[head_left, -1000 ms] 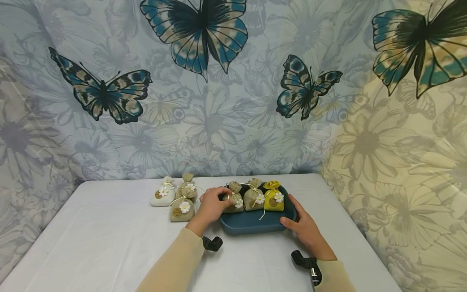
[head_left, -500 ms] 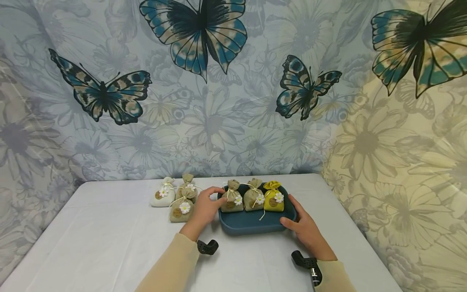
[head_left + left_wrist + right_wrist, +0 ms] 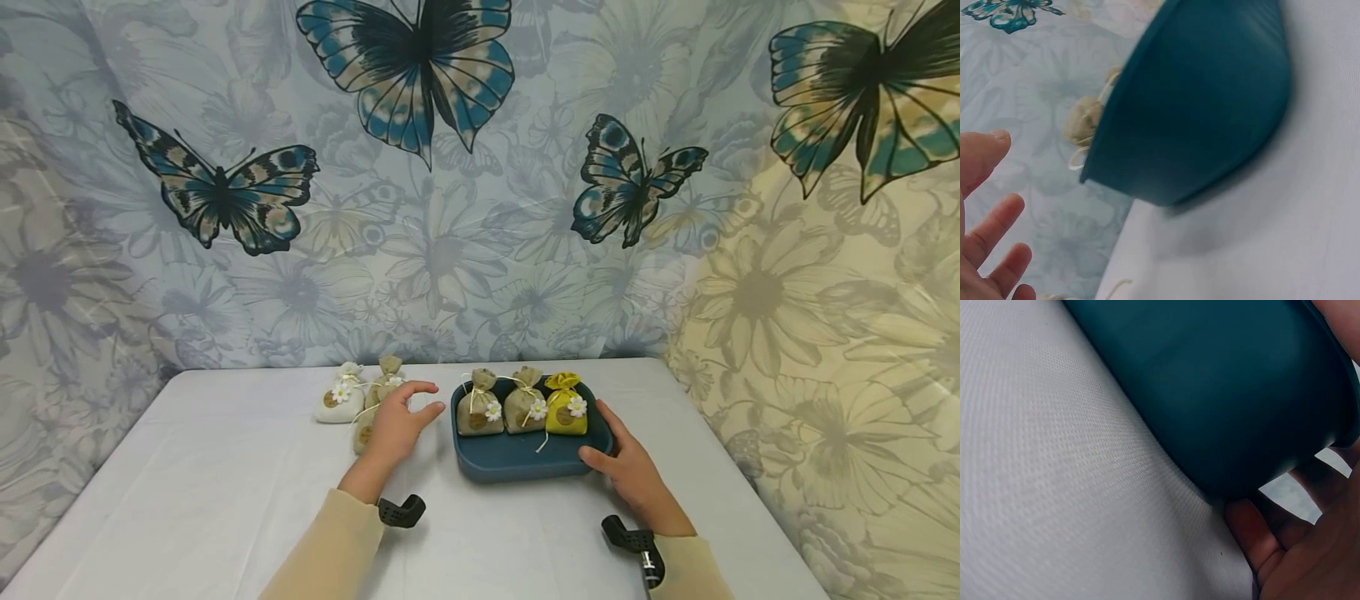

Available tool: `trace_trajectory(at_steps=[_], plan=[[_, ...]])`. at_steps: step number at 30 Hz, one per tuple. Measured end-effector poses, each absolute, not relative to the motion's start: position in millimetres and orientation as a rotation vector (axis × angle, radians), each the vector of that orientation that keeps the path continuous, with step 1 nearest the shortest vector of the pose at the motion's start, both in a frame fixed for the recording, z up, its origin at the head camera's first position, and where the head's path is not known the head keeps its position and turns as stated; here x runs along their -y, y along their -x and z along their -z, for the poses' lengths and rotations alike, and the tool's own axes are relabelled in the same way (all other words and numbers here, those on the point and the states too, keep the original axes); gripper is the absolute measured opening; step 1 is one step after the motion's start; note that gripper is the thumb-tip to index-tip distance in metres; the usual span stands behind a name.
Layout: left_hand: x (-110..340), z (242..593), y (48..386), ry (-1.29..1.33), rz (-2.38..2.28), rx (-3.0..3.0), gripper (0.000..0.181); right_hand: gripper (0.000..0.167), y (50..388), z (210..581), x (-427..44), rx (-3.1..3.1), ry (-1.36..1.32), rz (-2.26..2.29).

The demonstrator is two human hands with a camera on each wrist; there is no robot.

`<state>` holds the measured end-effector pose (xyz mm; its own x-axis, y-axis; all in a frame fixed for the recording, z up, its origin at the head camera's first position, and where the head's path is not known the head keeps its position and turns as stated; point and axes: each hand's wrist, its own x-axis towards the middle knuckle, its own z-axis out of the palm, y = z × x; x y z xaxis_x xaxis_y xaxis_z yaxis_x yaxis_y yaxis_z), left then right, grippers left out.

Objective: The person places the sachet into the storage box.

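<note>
Sleeves reach in nearest us; our right hand grips the right end of a blue tray, and our empty left hand, thumb and fingers parted, hangs just left of it. Two burlap sachets and a yellow sachet sit in its back half. A steady right grip should stop the tray sliding; we'd best pinch necks, minding the trailing cord. Farther left, a white sachet and two loose burlap sachets, one partly behind our left hand, sit before butterfly-print cloth.
</note>
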<state>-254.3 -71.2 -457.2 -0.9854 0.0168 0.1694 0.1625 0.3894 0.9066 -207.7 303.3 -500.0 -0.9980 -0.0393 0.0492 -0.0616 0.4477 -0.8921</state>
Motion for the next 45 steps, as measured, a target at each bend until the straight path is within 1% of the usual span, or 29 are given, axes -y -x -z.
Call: trace_trajectory(at_steps=[10, 14, 22, 27, 34, 45], plan=[[113, 445, 245, 0.134, 1.723, 2.407, 0.035, 0.092, 209, 500, -305, 2.661, -0.097, -1.619], [132, 446, 244, 0.118, 1.749, 2.376, 0.036, 0.092, 209, 501, -304, 2.666, -0.102, -1.614], [165, 455, 242, -0.002, 1.742, 2.377, 0.042, 0.092, 209, 501, -304, 2.656, -0.096, -1.636], [175, 461, 244, 0.007, 1.772, 2.400, 0.045, 0.092, 209, 501, -305, 2.647, -0.105, -1.654], [183, 469, 244, 0.022, 1.821, 2.510, 0.057, 0.093, 208, 501, -305, 2.659, -0.094, -1.634], [187, 480, 246, 0.074, 1.871, 2.581, 0.058, 0.092, 208, 501, -304, 2.647, -0.098, -1.656]])
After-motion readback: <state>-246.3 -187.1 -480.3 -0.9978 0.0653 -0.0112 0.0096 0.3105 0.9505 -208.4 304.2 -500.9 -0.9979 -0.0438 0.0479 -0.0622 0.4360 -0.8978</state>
